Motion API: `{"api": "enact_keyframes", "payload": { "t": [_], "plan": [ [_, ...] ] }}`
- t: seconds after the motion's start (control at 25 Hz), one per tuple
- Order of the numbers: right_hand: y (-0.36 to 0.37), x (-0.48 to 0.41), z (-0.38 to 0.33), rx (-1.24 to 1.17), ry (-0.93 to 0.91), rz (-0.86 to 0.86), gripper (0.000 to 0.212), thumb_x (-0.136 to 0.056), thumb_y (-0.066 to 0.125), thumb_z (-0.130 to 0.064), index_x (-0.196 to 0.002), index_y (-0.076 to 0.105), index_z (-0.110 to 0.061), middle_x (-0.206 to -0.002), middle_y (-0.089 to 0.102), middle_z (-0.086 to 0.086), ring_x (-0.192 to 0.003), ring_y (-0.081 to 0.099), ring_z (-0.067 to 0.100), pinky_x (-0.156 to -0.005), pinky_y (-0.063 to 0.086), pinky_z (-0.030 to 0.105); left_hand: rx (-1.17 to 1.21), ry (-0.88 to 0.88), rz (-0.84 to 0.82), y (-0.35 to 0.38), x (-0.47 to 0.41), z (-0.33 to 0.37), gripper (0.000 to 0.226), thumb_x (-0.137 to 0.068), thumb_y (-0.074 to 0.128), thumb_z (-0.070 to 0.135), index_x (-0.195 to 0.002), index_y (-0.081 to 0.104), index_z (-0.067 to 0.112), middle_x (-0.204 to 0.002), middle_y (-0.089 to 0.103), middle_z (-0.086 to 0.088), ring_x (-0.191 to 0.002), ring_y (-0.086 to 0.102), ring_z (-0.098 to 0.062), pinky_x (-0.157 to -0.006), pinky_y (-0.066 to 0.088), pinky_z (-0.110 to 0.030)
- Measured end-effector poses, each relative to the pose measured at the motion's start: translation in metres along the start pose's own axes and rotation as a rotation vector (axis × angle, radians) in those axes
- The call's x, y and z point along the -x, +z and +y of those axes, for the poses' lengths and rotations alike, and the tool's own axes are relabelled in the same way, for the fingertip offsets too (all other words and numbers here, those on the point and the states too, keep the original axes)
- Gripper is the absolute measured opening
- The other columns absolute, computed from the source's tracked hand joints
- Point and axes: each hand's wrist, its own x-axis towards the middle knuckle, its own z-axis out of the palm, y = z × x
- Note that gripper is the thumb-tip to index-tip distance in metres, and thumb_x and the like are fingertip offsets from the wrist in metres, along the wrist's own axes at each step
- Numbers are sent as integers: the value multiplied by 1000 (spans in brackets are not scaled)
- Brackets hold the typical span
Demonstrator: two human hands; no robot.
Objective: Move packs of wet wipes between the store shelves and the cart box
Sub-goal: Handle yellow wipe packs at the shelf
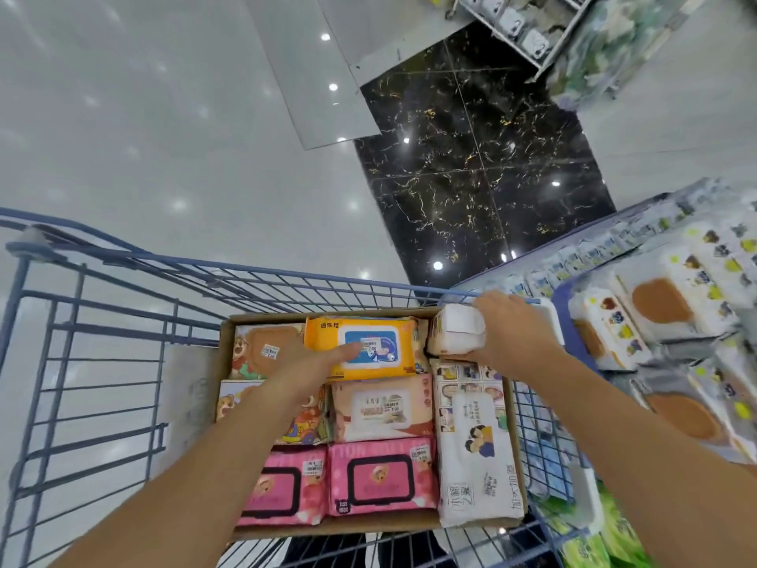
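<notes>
**Both hands on packs over the cart box**

I see the cardboard box [227, 342] sitting in the blue wire cart [123, 321], full of wet-wipe packs. At the box's 11 o'clock the left hand [301, 364] lays its thumb across the lid of the orange pack [368, 348]. Its other fingers are hidden under the pack's left edge, so I read it as a pinch. At 1 o'clock the right hand [514, 334] curls its fingers over a white pack [454, 330] at the box's far right corner. A peach pack [383, 407] lies mid-box and a pink pack [383, 477] at 6 o'clock. The store shelf [663, 305] stands at the cart's 3 o'clock.
</notes>
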Motion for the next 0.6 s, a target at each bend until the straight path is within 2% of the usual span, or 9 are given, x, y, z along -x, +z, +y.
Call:
{"api": "enact_keyframes", "payload": {
  "t": [0.12,0.2,0.24,0.32,0.4,0.48,0.6],
  "plan": [
    [-36,35,3,-298,91,51,63,-65,85,-58,-108,58,-22,-104,56,-3,-99,58,23,-79,49,39,179,54,33,-18,23,-9,80,-50,98,55,-116,65,25,-110,77,4,-113,68,-24,-101,50,-51],
    [-61,68,5,-576,242,123,59,-61,90,-56,-99,60,-22,-95,61,-5,-84,61,16,-69,51,37,256,92,23,-23,43,-8,95,-46,100,56,-126,58,25,-114,77,2,-114,70,-26,-104,49,-57],
    [-69,84,8,-725,321,158,55,-63,91,-50,-100,62,-22,-95,66,-4,-83,63,16,-68,53,37,270,121,14,-25,51,-9,98,-48,99,55,-131,55,26,-115,77,2,-112,71,-25,-103,50,-57],
    [-73,112,15,-1160,405,180,53,-66,88,-37,-112,66,-19,-99,74,2,-86,72,23,-72,59,43,278,170,-23,-27,71,-8,98,-52,98,51,-135,53,28,-115,77,2,-108,74,-24,-101,52,-56],
    [-67,137,18,-1563,470,123,56,-71,80,-30,-122,64,-15,-107,76,6,-91,73,24,-73,62,42,250,207,-44,-25,91,-9,94,-53,97,51,-133,54,29,-114,77,3,-108,74,-23,-101,52,-58],
    [-48,155,15,-1740,498,44,43,-81,71,-27,-122,66,-15,-112,75,8,-91,73,23,-71,63,36,219,224,-11,-22,100,-14,84,-61,95,45,-132,53,31,-110,78,5,-106,74,-23,-100,53,-58],
    [-5,173,8,-1865,574,-23,44,-84,69,-30,-125,66,-15,-116,74,11,-102,71,30,-86,58,46,179,232,34,-15,110,-24,64,-66,95,42,-120,61,39,-113,76,2,-101,75,-22,-96,56,-57]
  ]
}}
